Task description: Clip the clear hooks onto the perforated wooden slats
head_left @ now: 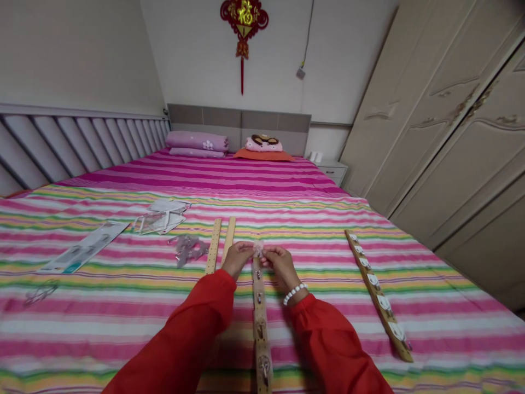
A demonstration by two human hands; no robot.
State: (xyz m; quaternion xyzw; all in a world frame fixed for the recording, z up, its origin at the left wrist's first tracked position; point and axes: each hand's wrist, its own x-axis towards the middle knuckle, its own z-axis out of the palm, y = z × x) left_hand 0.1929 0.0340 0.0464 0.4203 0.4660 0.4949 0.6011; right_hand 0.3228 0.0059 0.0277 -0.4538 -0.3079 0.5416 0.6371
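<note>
At the far end of a slim wooden strip [259,314] lined with metal hooks [264,368], a clear piece [258,248] is pinched by left hand [238,259] and right hand [283,267], fingers [246,246] nearly closed.

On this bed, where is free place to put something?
Bare sheet lies between the right hand and the board of white pieces, and between the left sleeve and the wire loops. It is crowded left of the left hand: two thin boards, grey pieces, cards.
</note>
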